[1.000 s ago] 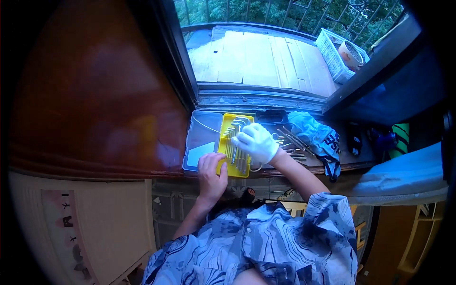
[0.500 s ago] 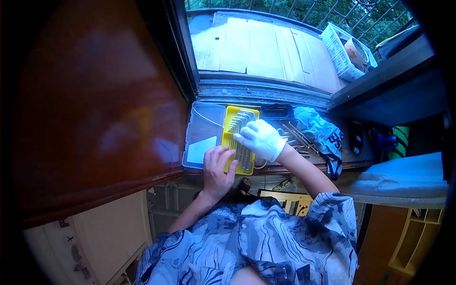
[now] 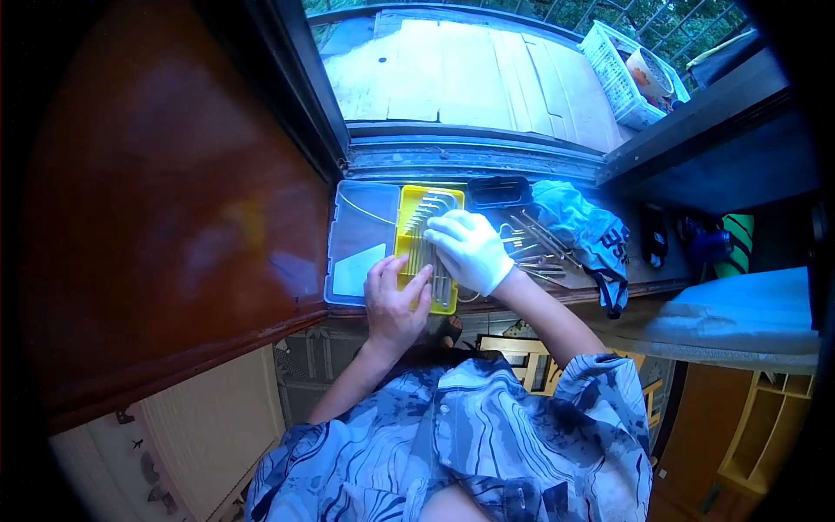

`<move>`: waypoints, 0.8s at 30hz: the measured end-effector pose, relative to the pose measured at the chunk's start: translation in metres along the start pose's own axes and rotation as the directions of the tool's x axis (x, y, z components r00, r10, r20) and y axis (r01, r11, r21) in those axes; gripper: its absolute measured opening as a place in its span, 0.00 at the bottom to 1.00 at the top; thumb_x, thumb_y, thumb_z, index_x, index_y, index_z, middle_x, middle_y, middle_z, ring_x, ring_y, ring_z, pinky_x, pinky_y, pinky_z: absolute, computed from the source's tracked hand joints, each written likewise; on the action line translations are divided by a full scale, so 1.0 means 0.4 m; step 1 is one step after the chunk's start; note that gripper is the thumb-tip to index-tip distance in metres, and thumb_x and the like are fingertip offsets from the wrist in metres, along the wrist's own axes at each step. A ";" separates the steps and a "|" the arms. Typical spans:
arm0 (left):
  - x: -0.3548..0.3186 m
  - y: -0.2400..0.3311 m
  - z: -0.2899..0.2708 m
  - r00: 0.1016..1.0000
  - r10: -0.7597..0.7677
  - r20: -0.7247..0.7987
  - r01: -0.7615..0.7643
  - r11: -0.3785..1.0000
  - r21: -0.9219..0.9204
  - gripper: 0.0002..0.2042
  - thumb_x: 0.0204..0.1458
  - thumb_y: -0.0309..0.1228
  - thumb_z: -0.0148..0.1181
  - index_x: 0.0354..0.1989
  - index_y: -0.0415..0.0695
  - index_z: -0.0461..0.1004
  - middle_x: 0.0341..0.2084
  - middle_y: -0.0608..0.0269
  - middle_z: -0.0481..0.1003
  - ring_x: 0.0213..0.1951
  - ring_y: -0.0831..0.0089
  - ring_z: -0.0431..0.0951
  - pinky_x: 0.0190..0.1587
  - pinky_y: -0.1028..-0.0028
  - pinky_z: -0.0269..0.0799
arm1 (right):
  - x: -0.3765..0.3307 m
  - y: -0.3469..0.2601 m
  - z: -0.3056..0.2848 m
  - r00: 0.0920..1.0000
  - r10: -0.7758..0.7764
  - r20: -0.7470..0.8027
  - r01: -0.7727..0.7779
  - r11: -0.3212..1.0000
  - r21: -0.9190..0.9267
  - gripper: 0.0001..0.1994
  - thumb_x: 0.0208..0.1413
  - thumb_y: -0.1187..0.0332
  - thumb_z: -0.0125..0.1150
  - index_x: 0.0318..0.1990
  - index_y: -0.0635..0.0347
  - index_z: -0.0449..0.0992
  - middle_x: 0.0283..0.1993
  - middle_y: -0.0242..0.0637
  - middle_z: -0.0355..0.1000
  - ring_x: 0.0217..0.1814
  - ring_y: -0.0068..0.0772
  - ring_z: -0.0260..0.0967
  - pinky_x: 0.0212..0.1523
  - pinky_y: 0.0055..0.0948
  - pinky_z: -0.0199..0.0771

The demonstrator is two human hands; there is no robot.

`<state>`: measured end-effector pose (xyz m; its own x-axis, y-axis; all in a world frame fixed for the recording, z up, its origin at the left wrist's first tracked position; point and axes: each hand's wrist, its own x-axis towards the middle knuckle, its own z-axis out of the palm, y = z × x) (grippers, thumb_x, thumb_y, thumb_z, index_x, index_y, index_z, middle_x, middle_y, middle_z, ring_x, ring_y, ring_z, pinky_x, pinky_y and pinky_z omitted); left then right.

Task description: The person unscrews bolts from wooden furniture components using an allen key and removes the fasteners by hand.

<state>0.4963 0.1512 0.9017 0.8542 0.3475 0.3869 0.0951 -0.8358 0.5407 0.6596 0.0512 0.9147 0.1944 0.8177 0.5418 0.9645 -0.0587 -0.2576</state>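
Note:
A yellow holder of metal hex keys (image 3: 417,228) lies in an open clear plastic case (image 3: 358,233) on the window sill. My bare left hand (image 3: 393,302) rests on the holder's near edge, its fingers pressing it down. My right hand (image 3: 470,250), in a white glove, lies over the keys on the holder's right side with fingers curled onto them. Whether it grips a single key is hidden by the glove.
Loose metal keys and rods (image 3: 532,245) lie right of the case beside a blue cloth bag (image 3: 584,233) and a small black case (image 3: 497,191). A dark wooden shutter (image 3: 165,217) stands at left. Outside the window lie a pale board ledge (image 3: 452,78) and a white basket (image 3: 619,78).
The view has shifted downward slightly. My left hand has slid further onto the holder's near edge. My gloved right hand stays on the keys, moved a little toward me.

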 end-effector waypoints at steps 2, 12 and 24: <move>-0.001 0.002 0.002 1.000 -0.002 -0.002 0.002 1.000 0.005 0.13 0.45 0.28 0.58 0.41 0.47 0.78 0.48 0.52 0.66 0.51 0.55 0.62 0.54 0.61 0.59 | 0.004 0.000 0.007 0.995 0.043 0.088 -0.044 0.999 0.006 0.13 0.41 0.71 0.60 0.38 0.57 0.74 0.42 0.36 0.70 0.45 0.40 0.67 0.41 0.37 0.67; -0.003 -0.010 0.014 0.997 0.075 -0.025 -0.073 0.996 0.054 0.12 0.45 0.29 0.59 0.41 0.44 0.78 0.52 0.54 0.69 0.55 0.56 0.63 0.54 0.61 0.59 | 0.024 -0.015 0.028 0.995 0.086 0.050 -0.082 0.994 -0.071 0.18 0.41 0.71 0.61 0.43 0.58 0.72 0.47 0.40 0.70 0.49 0.43 0.68 0.45 0.38 0.69; 0.006 0.014 0.014 0.995 0.096 -0.014 -0.094 0.989 0.116 0.13 0.45 0.27 0.58 0.41 0.42 0.77 0.52 0.54 0.68 0.55 0.54 0.62 0.55 0.61 0.57 | 0.038 -0.034 0.035 0.970 0.239 0.046 -0.236 0.970 -0.058 0.13 0.36 0.69 0.62 0.34 0.57 0.73 0.37 0.39 0.70 0.47 0.43 0.67 0.46 0.38 0.67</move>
<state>0.5017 0.1447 0.9014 0.8523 0.2712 0.4473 0.0729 -0.9083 0.4119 0.6469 0.0724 0.9153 0.4111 0.8054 0.4270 0.8999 -0.2837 -0.3313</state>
